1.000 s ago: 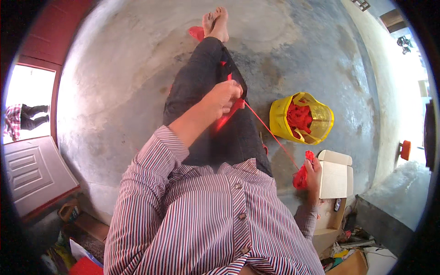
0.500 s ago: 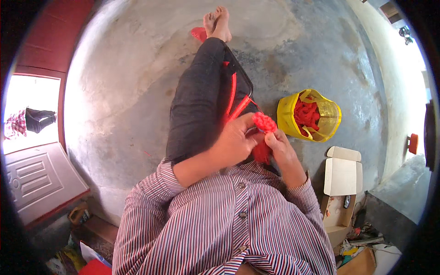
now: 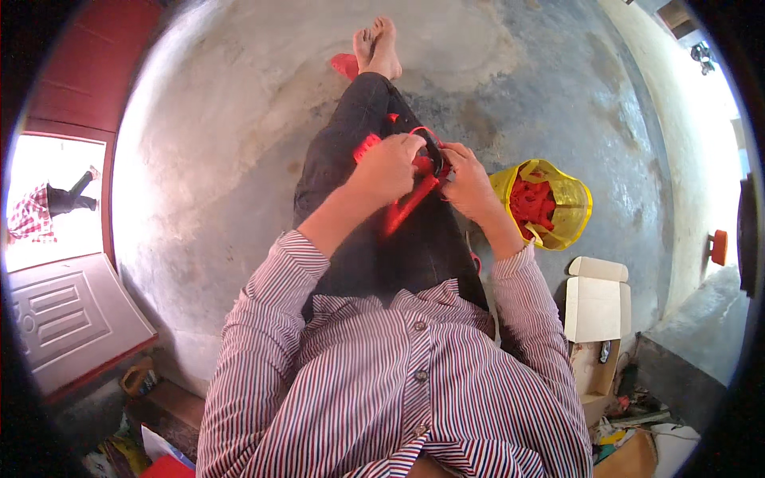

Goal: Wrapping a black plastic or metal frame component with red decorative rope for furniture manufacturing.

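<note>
Red cord [image 3: 406, 203] between both hands

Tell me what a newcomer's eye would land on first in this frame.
Both hands meet over the lap at centre: the left hand and right hand grip a red cord that trails down across the dark trousers. Just to the right on the concrete floor sits a bright yellow bag filled with more red material, with an open cardboard box below it.
</note>
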Motion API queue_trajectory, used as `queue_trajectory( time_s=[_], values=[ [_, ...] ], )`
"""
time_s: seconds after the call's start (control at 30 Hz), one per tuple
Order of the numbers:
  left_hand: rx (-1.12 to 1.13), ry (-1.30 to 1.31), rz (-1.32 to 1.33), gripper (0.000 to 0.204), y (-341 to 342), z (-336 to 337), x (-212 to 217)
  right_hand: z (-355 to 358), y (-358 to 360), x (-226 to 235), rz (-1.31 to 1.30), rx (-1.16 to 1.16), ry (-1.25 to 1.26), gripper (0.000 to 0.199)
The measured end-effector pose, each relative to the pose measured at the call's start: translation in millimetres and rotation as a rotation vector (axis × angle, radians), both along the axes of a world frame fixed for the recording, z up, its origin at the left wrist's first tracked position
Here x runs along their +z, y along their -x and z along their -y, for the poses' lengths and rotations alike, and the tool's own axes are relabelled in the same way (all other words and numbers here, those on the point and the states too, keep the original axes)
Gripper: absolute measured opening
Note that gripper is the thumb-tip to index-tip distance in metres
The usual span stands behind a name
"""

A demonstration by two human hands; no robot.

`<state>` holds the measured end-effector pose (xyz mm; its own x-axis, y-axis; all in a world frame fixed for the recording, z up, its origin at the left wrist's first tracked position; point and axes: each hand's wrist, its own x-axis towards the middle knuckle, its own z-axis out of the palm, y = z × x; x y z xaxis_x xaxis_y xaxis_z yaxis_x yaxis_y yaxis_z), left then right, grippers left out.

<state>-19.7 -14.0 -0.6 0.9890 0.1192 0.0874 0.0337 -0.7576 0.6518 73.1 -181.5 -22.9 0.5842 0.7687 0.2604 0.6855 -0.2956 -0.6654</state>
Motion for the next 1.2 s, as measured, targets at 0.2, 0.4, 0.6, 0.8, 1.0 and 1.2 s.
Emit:
queue_trajectory(
  time_s=[0.2, 0.4, 0.6, 0.8, 1.0, 1.2],
  values=[
    [0.061, 0.056, 0.332, 0.034, 14.5, 14.1, -1.9, 53.8, -3.4, 13.5, -0.545, -0.238, -0.226, 0.029],
    [0.187, 0.664, -0.015, 0.03, 25.7, 33.0, -8.3, 181.2, 4.2, 55.9, -1.007, -0.601, -1.025, 0.027],
    [0.199, 0.741, -0.027, 0.027, 25.1, 39.7, -21.8, 174.9, 17.1, 45.9, -1.085, -0.61, -1.03, 0.031],
    [0.209, 0.808, -0.04, 0.027, 25.6, 37.9, -14.4, 41.7, 45.4, 24.8, -1.005, -0.27, -0.46, 0.022],
    [0.261, 0.778, -0.024, 0.029, 25.3, 41.7, -16.1, 57.7, 66.8, 51.1, -0.953, -0.072, -0.196, 0.019],
    [0.175, 0.755, -0.001, 0.032, 23.3, 41.3, -22.6, 49.9, 99.6, 77.2, -0.832, 0.009, -0.125, 0.022]
  ],
)
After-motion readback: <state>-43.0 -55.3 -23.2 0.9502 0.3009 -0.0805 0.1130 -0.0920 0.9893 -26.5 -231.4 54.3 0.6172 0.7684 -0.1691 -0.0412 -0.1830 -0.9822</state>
